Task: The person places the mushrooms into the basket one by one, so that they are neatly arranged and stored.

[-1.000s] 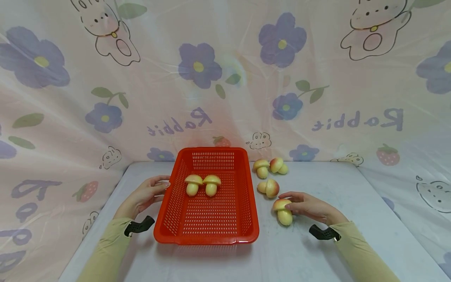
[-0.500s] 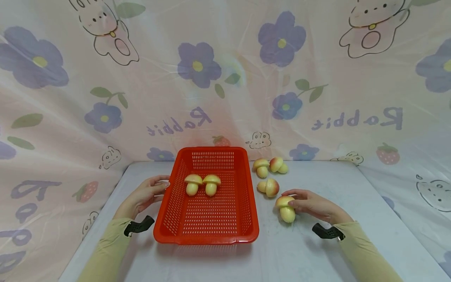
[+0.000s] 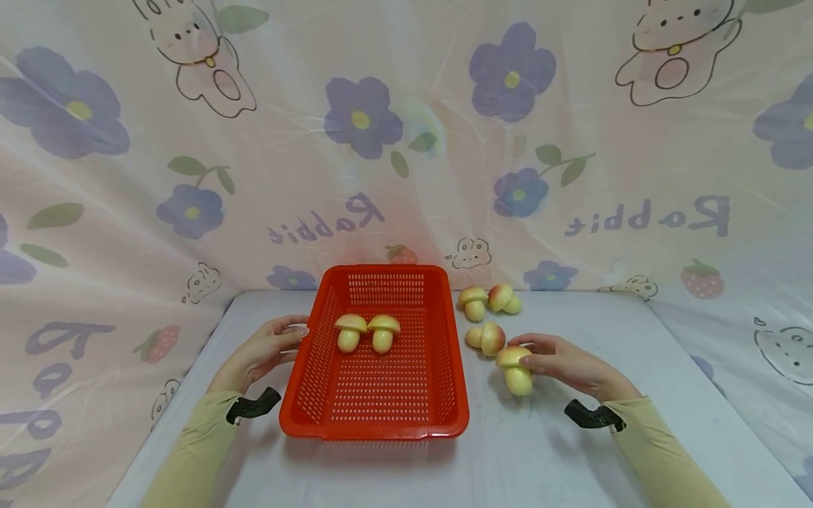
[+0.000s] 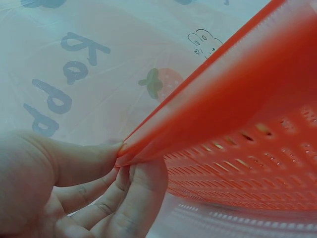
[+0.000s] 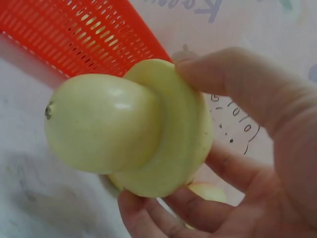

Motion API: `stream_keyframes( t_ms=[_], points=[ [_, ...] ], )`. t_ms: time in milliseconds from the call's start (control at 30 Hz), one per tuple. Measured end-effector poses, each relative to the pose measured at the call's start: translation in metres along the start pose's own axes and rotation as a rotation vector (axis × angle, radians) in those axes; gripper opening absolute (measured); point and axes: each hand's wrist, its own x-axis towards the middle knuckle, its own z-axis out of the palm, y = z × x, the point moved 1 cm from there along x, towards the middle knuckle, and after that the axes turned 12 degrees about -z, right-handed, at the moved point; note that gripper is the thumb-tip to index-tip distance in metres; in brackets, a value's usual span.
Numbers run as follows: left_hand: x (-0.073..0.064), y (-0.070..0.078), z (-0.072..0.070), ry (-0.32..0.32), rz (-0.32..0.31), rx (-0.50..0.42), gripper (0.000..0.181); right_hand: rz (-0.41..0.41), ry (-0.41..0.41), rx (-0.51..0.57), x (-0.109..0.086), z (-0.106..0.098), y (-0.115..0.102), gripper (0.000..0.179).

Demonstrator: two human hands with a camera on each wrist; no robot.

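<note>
On the left, my left hand (image 3: 269, 351) pinches the rim of a red plastic basket (image 3: 375, 432) between thumb and fingers; the left wrist view shows the thumb (image 4: 89, 161) on top of the rim. Two toy mushrooms, one (image 3: 351, 333) beside the other (image 3: 384, 334), lie inside the basket. To the basket's right, my right hand (image 3: 562, 363) grips a yellow toy mushroom (image 3: 519, 370) by its cap. In the right wrist view this mushroom's stem (image 5: 101, 121) points away from the palm, with thumb and fingers on opposite sides of the cap.
Behind the held mushroom lie three more toy mushrooms, the nearest (image 3: 486, 339) on its side and two others, one (image 3: 473, 303) next to the other (image 3: 504, 299), near the back edge. A patterned curtain (image 3: 432, 155) hangs behind the white table (image 3: 610, 324).
My right hand has taken hold of the mushroom and moved slightly right and up, lifting and tilting it a little. The left hand stays at the basket's rim.
</note>
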Motion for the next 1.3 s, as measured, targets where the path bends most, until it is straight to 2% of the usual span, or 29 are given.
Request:
stream_keyframes(
  t_ms=[433, 733, 1000, 1300],
  points=[
    [-0.001, 0.0, 0.0, 0.004, 0.0, 0.017, 0.053, -0.066, -0.025, -0.052, 0.009, 0.005, -0.02, 0.047],
    [-0.001, 0.0, 0.0, 0.001, -0.003, 0.007, 0.055, -0.066, -0.006, -0.079, 0.018, 0.011, -0.038, 0.046],
    [0.001, -0.001, 0.0, -0.005, 0.001, -0.005, 0.054, -0.112, -0.037, -0.057, 0.029, 0.015, -0.049, 0.047],
    [0.002, -0.002, -0.001, -0.014, 0.01, -0.008, 0.054, -0.126, -0.022, -0.07, 0.04, 0.022, -0.061, 0.049]
  ],
)
